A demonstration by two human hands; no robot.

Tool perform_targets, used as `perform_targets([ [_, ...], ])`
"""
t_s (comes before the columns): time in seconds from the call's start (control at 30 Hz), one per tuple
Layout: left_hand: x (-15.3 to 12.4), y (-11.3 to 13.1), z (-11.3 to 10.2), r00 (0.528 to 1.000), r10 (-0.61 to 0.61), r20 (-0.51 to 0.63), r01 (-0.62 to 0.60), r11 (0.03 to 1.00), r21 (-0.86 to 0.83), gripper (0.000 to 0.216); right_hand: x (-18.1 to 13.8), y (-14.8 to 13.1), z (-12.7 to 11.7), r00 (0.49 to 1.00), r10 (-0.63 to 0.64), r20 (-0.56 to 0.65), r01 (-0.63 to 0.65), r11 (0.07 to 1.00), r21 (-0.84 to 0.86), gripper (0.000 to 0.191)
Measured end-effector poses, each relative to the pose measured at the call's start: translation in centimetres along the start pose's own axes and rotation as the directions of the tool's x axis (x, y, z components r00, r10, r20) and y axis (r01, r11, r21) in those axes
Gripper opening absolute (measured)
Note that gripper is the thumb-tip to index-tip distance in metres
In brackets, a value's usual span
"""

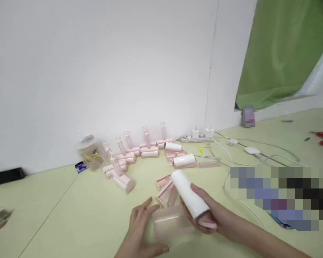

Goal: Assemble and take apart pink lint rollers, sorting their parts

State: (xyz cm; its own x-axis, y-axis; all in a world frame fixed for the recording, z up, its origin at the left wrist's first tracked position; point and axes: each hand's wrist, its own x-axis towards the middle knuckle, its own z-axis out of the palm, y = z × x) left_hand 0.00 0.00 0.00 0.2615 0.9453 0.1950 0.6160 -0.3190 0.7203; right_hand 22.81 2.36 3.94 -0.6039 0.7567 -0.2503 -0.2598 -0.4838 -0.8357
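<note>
My right hand [214,215] is closed round a white lint roller [190,193] with a pink end, held tilted above the pale green table [70,211]. My left hand [142,229] grips a see-through pinkish cover [170,224] just left of the roller's lower end. Loose pink roller parts [165,188] lie right behind both hands.
Several pink lint rollers [136,152] stand and lie along the white wall. Beside them are a clear plastic jar [90,152], two white rolls [183,159], a power strip [196,137] with chargers and white cables [247,148]. A green cloth [282,50] hangs at the right.
</note>
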Motion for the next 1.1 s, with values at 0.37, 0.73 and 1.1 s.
perform_targets([
  [0.37,7.2,9.9,-3.4,0.952,-0.304,-0.009,0.124,0.412,-0.903,0.042,1.9,-3.5,4.6,0.994,0.042,0.098,-0.036,0.998,-0.058,0.05],
  [0.73,4.8,9.4,-2.7,0.874,-0.38,0.303,0.408,0.236,-0.882,0.038,3.3,-5.0,1.7,0.861,-0.404,-0.308,0.309,0.897,-0.315,0.04],
  [1.1,4.9,9.7,-1.6,0.855,-0.392,0.34,0.47,0.308,-0.827,0.037,2.6,-3.8,3.1,0.785,-0.618,-0.052,0.45,0.625,-0.638,0.025],
])
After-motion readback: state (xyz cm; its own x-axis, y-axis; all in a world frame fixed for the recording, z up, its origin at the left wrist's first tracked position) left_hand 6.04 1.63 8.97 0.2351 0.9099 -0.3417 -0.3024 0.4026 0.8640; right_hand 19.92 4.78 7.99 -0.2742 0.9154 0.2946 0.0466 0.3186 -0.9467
